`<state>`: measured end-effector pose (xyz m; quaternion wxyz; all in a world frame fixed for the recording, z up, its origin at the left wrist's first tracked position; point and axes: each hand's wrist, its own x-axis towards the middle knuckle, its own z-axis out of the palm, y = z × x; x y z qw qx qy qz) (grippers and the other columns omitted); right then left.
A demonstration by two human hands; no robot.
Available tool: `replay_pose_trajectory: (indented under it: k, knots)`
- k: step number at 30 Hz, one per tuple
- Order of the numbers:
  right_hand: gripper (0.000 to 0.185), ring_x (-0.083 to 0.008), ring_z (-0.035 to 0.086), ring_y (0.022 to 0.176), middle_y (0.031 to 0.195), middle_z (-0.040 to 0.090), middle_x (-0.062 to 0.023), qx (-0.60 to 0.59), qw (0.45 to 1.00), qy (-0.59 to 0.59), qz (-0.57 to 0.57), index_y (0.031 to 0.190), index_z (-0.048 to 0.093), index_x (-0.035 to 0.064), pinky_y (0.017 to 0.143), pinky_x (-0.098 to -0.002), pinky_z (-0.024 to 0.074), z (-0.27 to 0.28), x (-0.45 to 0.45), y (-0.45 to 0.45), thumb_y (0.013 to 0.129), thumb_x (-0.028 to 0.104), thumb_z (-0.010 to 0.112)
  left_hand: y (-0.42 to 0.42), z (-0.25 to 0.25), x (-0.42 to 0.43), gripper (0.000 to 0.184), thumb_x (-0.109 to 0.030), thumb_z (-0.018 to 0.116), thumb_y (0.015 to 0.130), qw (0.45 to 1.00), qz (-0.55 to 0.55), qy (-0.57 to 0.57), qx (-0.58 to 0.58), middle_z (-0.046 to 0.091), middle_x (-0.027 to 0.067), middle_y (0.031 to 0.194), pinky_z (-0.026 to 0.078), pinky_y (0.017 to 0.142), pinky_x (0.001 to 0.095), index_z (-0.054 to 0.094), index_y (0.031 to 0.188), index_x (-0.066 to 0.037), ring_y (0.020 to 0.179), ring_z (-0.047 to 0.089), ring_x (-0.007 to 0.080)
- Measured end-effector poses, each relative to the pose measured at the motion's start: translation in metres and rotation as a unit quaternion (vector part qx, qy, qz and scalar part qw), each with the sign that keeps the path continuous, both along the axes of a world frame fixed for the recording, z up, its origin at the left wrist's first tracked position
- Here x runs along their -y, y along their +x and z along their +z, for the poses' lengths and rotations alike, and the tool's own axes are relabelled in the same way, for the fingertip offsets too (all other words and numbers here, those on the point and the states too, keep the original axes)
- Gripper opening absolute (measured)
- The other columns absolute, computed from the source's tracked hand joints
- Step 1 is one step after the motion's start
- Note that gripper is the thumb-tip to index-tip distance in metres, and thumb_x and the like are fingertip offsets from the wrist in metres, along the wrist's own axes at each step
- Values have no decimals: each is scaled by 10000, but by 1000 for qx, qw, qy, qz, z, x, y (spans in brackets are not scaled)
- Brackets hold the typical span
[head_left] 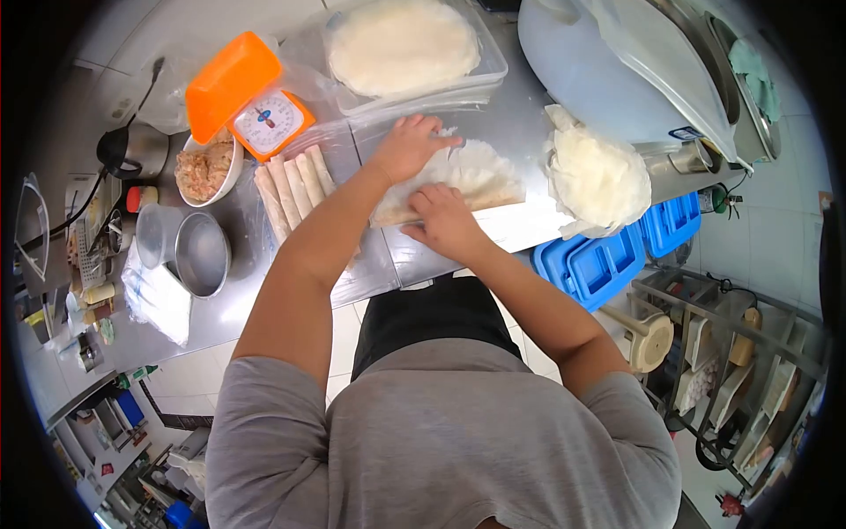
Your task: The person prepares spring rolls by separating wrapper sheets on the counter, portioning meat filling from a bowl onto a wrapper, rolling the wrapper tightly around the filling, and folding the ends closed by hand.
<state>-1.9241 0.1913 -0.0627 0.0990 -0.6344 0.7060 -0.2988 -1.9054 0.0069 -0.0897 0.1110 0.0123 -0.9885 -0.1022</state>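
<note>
A thin pale wrapper sheet (485,172) lies on the steel table, its near edge folded over into a long strip. My left hand (412,148) is at the sheet's upper left edge, fingers apart. Nearer to me, my right hand (442,219) rests on the folded strip with its fingers spread. Several finished rolls (295,189) lie side by side on plastic to the left. A pile of wrapper sheets (599,181) sits to the right. Beyond my hands is a clear tray (423,93) with a round stack of sheets (401,46).
An orange scale (269,123) stands beside a white bowl of filling (207,172). A metal bowl (202,255) and plastic bags (157,295) are at the left. Blue trays (604,264) lie below the table's right edge. A large translucent tub (617,70) is at the back right.
</note>
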Motion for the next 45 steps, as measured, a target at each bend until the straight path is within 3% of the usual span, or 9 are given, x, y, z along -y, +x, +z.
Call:
replay_pose_trajectory:
  k: [10,15,18,22,33,36,39,42,45]
  knots:
    - [380,-292,506,1025,1056,557,-107,64,997,40,11,1036,595,73,860,-420,390,6,14,23,736,251,744,-4,6,11,496,-93,478,867,999,-17,-34,19,548,39,1196,368,983,363,579,1298,-316,1138,502,218]
    - [378,-278,506,1017,1032,556,-94,-26,996,83,-22,994,600,65,880,-411,373,16,17,-8,731,294,748,3,19,29,536,-96,489,857,998,15,-59,-15,543,40,1228,362,995,360,529,1347,-308,1171,486,223]
    - [376,-272,505,1011,1009,557,-88,-27,994,105,-33,959,608,62,892,-408,367,13,17,-17,727,320,750,-10,12,14,503,-100,500,851,994,-104,-17,-17,544,34,1208,363,988,358,575,1297,-322,1155,488,223]
    - [385,-304,509,980,1028,568,-84,-47,998,45,-24,979,615,76,867,-433,382,7,1,-8,736,344,748,-16,8,10,456,-109,516,840,995,-77,56,26,543,23,1166,379,963,359,633,1214,-341,1105,498,224]
    - [410,-299,511,980,1008,558,-83,-40,991,130,-12,985,587,94,844,-424,381,21,-26,-66,730,368,756,-17,10,12,455,-138,524,861,997,-70,28,19,528,15,1147,386,965,362,614,1217,-408,1081,503,220]
    - [403,-296,509,997,1032,553,-83,-53,992,113,-33,994,587,93,854,-426,376,10,-37,-68,744,368,742,-16,10,13,434,-135,560,865,996,-80,20,14,530,26,1163,378,976,370,609,1242,-344,1103,498,231]
    - [384,-297,508,996,1028,553,-82,-48,993,101,-28,989,588,94,854,-425,374,9,-36,-69,753,358,736,-11,15,3,326,-154,633,851,988,-11,105,-113,567,64,1069,401,945,395,648,1172,-208,1063,526,261]
    - [365,-295,508,994,1013,550,-83,-33,995,94,-28,978,587,92,851,-424,375,5,-41,-70,757,342,734,45,67,-12,199,-188,706,819,939,223,153,-213,590,98,944,436,870,430,683,991,-91,980,556,297]
    - [355,-289,511,989,997,551,-83,-23,994,100,-30,970,588,88,847,-423,377,8,-39,-69,754,327,737,114,79,-50,141,-184,735,787,935,299,173,-79,572,106,844,457,782,425,680,825,-60,882,560,305]
